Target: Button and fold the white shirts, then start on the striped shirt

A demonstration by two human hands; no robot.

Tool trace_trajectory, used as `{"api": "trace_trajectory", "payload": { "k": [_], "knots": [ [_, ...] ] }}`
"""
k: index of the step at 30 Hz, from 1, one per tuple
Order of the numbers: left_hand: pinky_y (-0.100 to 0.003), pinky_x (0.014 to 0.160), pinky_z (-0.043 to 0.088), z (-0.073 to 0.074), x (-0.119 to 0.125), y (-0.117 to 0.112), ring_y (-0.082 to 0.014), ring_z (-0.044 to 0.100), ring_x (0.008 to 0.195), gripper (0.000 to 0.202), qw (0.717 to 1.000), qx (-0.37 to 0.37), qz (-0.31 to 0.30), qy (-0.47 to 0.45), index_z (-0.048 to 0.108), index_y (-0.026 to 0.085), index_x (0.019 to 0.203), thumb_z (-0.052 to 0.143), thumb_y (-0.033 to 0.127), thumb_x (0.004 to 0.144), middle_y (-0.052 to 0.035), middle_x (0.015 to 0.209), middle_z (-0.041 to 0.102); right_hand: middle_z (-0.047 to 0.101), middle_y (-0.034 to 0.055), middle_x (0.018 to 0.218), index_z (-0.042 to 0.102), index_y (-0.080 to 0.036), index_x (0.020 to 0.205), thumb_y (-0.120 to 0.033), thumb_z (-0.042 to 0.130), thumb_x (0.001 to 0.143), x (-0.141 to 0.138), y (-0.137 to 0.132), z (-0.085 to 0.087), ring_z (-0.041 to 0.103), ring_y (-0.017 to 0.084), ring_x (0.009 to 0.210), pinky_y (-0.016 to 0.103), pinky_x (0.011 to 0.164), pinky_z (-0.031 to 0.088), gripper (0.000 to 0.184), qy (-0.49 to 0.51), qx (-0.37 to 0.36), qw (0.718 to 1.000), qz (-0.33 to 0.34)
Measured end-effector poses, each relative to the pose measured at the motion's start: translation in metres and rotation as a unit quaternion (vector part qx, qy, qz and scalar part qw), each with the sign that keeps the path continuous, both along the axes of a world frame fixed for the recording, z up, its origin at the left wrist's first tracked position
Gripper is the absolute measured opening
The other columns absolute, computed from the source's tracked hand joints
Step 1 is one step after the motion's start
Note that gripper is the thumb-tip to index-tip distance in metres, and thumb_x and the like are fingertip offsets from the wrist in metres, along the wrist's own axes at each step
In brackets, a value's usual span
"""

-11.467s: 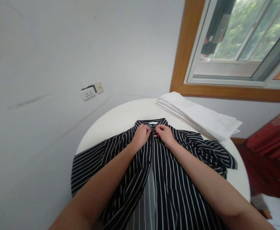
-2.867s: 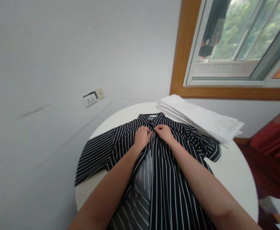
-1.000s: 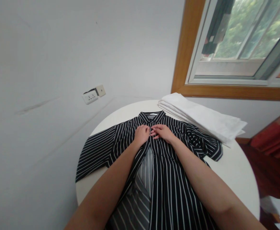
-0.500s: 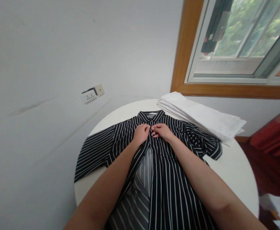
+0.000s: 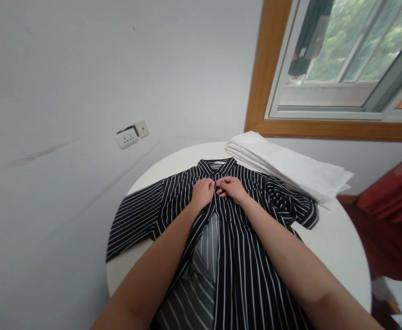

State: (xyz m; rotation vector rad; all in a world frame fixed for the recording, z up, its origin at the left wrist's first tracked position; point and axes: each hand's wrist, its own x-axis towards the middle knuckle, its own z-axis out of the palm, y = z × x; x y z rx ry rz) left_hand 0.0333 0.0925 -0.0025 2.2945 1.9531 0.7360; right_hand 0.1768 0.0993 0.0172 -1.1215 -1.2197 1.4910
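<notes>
A black shirt with white stripes (image 5: pixel 235 238) lies spread front side up, its collar pointing away from me. My left hand (image 5: pixel 203 190) is closed on the front edge just below the collar. Close beside it, my right hand (image 5: pixel 230 188) pinches the other side of the front opening. The fingertips of both hands nearly meet at the placket; any button between them is too small to make out. Lower down, the front hangs apart and shows the grey inner side of the cloth (image 5: pixel 201 266). One sleeve (image 5: pixel 135 213) stretches out to the left; the right one is bunched.
The shirt rests on a round white table (image 5: pixel 341 256). Folded white cloth or sheeting (image 5: pixel 286 165) lies at its back right, touching the right sleeve. A wall with a socket (image 5: pixel 127 138) stands behind, and a wood-framed window (image 5: pixel 256 110) is at the right.
Both hands stay at the same spot on the placket, with only a very slight shift of the right fingers. The shirt lies as before.
</notes>
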Motion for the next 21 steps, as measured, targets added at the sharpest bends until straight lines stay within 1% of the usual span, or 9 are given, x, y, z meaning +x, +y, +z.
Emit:
{"api": "trace_trajectory", "payload": {
  "k": [3, 6, 9, 11, 14, 17, 21],
  "knots": [
    [-0.034, 0.088, 0.042, -0.0001, -0.0004, 0.0001, -0.0213, 0.059, 0.094, 0.027, 1.0, 0.004, 0.001, -0.006, 0.062, 0.019, 0.082, 0.039, 0.024, 0.096, -0.0077, 0.094, 0.067, 0.064, -0.0028, 0.06, 0.064, -0.013, 0.077, -0.001, 0.065, 0.079, -0.001, 0.0002, -0.0003, 0.063, 0.008, 0.047, 0.013, 0.039, 0.052, 0.013, -0.006, 0.0, 1.0, -0.003],
    [-0.034, 0.087, 0.043, 0.0, -0.001, 0.0001, -0.0212, 0.059, 0.092, 0.027, 1.0, 0.007, -0.003, -0.014, 0.062, 0.02, 0.084, 0.039, 0.025, 0.096, -0.0072, 0.093, 0.067, 0.061, -0.0048, 0.056, 0.062, -0.013, 0.077, 0.0, 0.062, 0.081, -0.0023, -0.0001, -0.0002, 0.062, 0.008, 0.045, 0.014, 0.039, 0.052, 0.014, -0.012, 0.003, 1.0, -0.014],
    [-0.034, 0.086, 0.043, -0.0002, -0.001, 0.0005, -0.0212, 0.06, 0.091, 0.027, 1.0, 0.008, -0.001, -0.022, 0.063, 0.02, 0.084, 0.04, 0.026, 0.097, -0.0071, 0.092, 0.068, 0.059, -0.0055, 0.056, 0.06, -0.013, 0.077, 0.0, 0.061, 0.082, -0.0032, -0.0007, 0.0004, 0.061, 0.007, 0.045, 0.013, 0.039, 0.051, 0.014, -0.015, 0.006, 1.0, -0.019],
    [-0.034, 0.087, 0.043, -0.0007, -0.0008, 0.0012, -0.0213, 0.06, 0.092, 0.027, 1.0, 0.008, 0.005, -0.027, 0.063, 0.019, 0.084, 0.04, 0.025, 0.096, -0.0073, 0.092, 0.068, 0.059, -0.0059, 0.057, 0.058, -0.014, 0.078, -0.002, 0.065, 0.08, -0.0033, -0.001, 0.0011, 0.062, 0.007, 0.046, 0.012, 0.039, 0.051, 0.014, -0.011, 0.003, 1.0, -0.023],
    [-0.033, 0.088, 0.043, -0.0018, -0.0008, 0.0025, -0.0208, 0.06, 0.094, 0.025, 0.999, 0.011, 0.012, -0.034, 0.063, 0.019, 0.084, 0.041, 0.024, 0.096, -0.007, 0.093, 0.068, 0.058, -0.0066, 0.055, 0.056, -0.015, 0.081, -0.004, 0.072, 0.077, -0.0025, -0.0008, 0.0022, 0.062, 0.008, 0.045, 0.013, 0.038, 0.051, 0.02, -0.011, -0.004, 1.0, -0.019],
    [-0.033, 0.089, 0.044, -0.0019, -0.0015, 0.003, -0.0205, 0.061, 0.094, 0.025, 0.999, 0.013, 0.003, -0.041, 0.063, 0.019, 0.084, 0.042, 0.024, 0.096, -0.0068, 0.094, 0.068, 0.059, -0.004, 0.054, 0.058, -0.013, 0.075, -0.007, 0.069, 0.082, -0.0018, -0.0002, 0.0016, 0.061, 0.007, 0.044, 0.012, 0.038, 0.051, 0.014, -0.029, -0.002, 1.0, 0.006],
    [-0.032, 0.087, 0.044, -0.0004, -0.002, 0.0016, -0.02, 0.061, 0.092, 0.026, 0.999, 0.012, -0.004, -0.036, 0.063, 0.02, 0.083, 0.042, 0.026, 0.096, -0.0059, 0.091, 0.068, 0.06, -0.002, 0.054, 0.061, -0.012, 0.068, -0.006, 0.064, 0.083, -0.0023, 0.0019, -0.0028, 0.061, 0.007, 0.045, 0.011, 0.037, 0.05, 0.017, -0.042, 0.004, 0.999, 0.004]
  ]
}}
